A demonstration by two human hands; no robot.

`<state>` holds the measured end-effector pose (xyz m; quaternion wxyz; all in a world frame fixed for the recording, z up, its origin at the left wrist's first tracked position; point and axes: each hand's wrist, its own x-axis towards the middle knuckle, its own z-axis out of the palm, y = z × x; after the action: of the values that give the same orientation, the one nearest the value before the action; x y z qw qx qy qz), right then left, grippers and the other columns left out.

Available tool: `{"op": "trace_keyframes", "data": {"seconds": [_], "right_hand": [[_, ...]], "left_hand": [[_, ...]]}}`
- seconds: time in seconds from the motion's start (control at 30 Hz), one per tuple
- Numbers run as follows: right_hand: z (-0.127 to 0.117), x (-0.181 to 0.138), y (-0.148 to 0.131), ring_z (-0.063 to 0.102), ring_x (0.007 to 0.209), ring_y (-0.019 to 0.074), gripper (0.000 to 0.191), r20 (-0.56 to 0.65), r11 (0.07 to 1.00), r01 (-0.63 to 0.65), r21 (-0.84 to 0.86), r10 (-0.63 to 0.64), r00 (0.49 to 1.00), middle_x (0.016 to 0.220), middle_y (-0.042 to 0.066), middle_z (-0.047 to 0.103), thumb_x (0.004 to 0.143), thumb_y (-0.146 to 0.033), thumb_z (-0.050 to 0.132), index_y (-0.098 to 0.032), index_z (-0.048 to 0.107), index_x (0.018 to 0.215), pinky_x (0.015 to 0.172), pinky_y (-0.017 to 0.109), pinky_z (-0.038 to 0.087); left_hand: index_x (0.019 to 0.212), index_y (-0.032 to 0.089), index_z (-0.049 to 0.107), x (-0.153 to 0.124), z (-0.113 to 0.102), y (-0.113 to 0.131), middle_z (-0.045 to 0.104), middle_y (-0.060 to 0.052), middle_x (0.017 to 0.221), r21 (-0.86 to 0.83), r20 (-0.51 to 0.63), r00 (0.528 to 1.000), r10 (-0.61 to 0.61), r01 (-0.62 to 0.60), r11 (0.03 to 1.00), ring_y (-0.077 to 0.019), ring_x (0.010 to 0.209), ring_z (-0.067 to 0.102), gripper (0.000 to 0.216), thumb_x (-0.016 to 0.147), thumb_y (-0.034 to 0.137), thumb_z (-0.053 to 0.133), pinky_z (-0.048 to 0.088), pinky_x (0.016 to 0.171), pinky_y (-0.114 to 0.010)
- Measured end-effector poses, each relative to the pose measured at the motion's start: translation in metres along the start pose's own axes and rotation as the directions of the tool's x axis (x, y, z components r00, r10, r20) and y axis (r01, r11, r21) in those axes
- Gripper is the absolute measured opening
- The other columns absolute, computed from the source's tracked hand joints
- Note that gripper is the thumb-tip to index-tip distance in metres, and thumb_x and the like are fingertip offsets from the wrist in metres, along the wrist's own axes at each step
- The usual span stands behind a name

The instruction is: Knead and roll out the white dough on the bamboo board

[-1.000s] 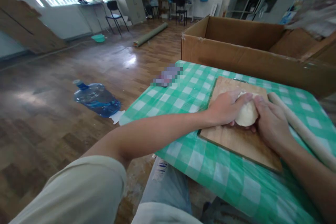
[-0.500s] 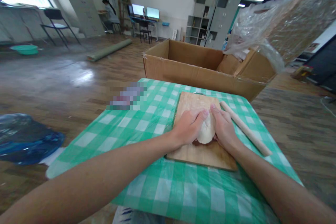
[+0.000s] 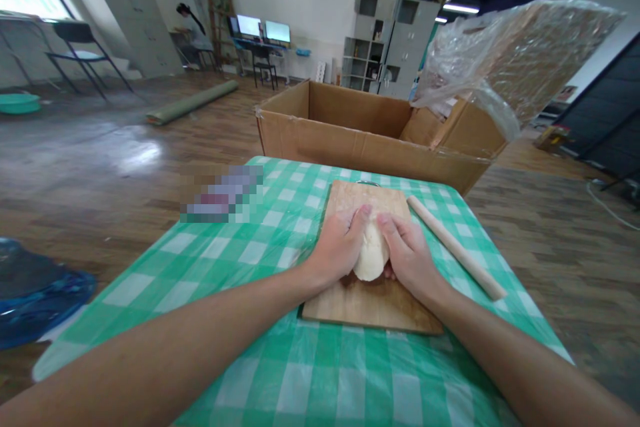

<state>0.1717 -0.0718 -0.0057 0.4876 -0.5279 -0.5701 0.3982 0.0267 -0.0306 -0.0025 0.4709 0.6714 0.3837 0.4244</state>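
Observation:
A pale lump of dough [image 3: 371, 257] is gripped from both sides above a wooden cutting board [image 3: 370, 310]. My left hand [image 3: 337, 240] curls round its left side, thumb along the top. On the opposite side my right hand [image 3: 411, 250] is closed on it, thumb also resting near the top. The undersides of the fingers are mostly hidden behind the dough. A wooden rolling pin [image 3: 457, 248] lies slanted on the tablecloth, right of the board.
The green checked tablecloth [image 3: 240, 253] covers the table. A blurred-out object [image 3: 223, 195] lies at its left edge. Beyond stands a large cardboard box [image 3: 360, 147] with a plastic-wrapped flap. A blue plastic bag [image 3: 40, 300] sits on the floor at left. A person [image 3: 193, 33] sits far back.
The view has shifted, so the table and box appear further left and slightly lower. Both hands stay on the dough, with the thumbs now a little lower on it.

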Motion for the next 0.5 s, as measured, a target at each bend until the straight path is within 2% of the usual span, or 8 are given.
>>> {"op": "trace_keyframes", "data": {"seconds": [0.07, 0.17, 0.23, 0.3, 0.4, 0.5], "right_hand": [[-0.003, -0.001, -0.001, 0.053, 0.055, 0.0160, 0.043, -0.019, 0.991, 0.125, -0.049, -0.126, 0.992, 0.065, 0.000, 0.059, 0.103, -0.058, 0.047, -0.023, 0.058, 0.081, 0.047, 0.029, 0.041], [-0.008, 0.001, -0.003, 0.052, 0.066, 0.0162, 0.039, -0.063, 0.962, 0.236, -0.137, -0.247, 0.967, 0.073, 0.000, 0.058, 0.106, -0.050, 0.045, -0.022, 0.056, 0.081, 0.058, 0.030, 0.042], [-0.011, 0.003, -0.005, 0.048, 0.065, 0.0157, 0.038, -0.054, 0.950, 0.256, -0.177, -0.270, 0.961, 0.073, -0.001, 0.054, 0.108, -0.047, 0.043, -0.023, 0.053, 0.080, 0.058, 0.031, 0.039], [-0.013, 0.003, -0.007, 0.047, 0.066, 0.0156, 0.037, -0.016, 0.933, 0.295, -0.207, -0.304, 0.952, 0.074, -0.001, 0.051, 0.108, -0.044, 0.043, -0.023, 0.050, 0.079, 0.060, 0.031, 0.038], [-0.015, 0.003, -0.009, 0.046, 0.068, 0.0159, 0.037, 0.043, 0.917, 0.331, -0.224, -0.330, 0.943, 0.074, -0.001, 0.050, 0.108, -0.042, 0.043, -0.023, 0.048, 0.077, 0.063, 0.031, 0.037], [-0.018, 0.002, -0.008, 0.047, 0.068, 0.0165, 0.037, 0.074, 0.934, 0.290, -0.210, -0.281, 0.957, 0.075, -0.001, 0.051, 0.108, -0.045, 0.042, -0.023, 0.050, 0.080, 0.062, 0.031, 0.037]], "left_hand": [[0.074, 0.019, 0.059, -0.002, 0.000, -0.001, 0.059, -0.001, 0.052, -0.123, 0.072, 0.992, -0.100, 0.108, 0.986, -0.0142, 0.042, 0.056, 0.060, 0.101, 0.067, 0.037, 0.040, 0.036, -0.023], [0.084, 0.019, 0.060, -0.003, 0.000, -0.003, 0.060, 0.001, 0.054, -0.222, 0.164, 0.975, -0.152, 0.186, 0.957, -0.0135, 0.035, 0.053, 0.059, 0.098, 0.072, 0.038, 0.035, 0.030, -0.022], [0.092, 0.019, 0.060, -0.002, -0.001, -0.004, 0.060, 0.003, 0.058, -0.190, 0.165, 0.980, -0.113, 0.144, 0.971, -0.0126, 0.037, 0.053, 0.052, 0.099, 0.068, 0.042, 0.036, 0.032, -0.022], [0.091, 0.019, 0.060, 0.000, -0.002, -0.005, 0.062, 0.002, 0.063, -0.098, 0.143, 0.989, -0.030, 0.044, 0.994, -0.0123, 0.046, 0.056, 0.046, 0.100, 0.061, 0.045, 0.041, 0.039, -0.021], [0.089, 0.019, 0.061, 0.002, -0.004, -0.004, 0.069, -0.003, 0.081, 0.012, 0.130, 0.985, 0.109, -0.112, 0.994, -0.0153, 0.070, 0.064, 0.041, 0.103, 0.053, 0.044, 0.052, 0.060, -0.024], [0.092, 0.019, 0.063, 0.003, -0.004, -0.003, 0.070, -0.004, 0.090, 0.057, 0.160, 0.975, 0.157, -0.168, 0.984, -0.0184, 0.084, 0.065, 0.039, 0.105, 0.049, 0.041, 0.054, 0.073, -0.028]]}}
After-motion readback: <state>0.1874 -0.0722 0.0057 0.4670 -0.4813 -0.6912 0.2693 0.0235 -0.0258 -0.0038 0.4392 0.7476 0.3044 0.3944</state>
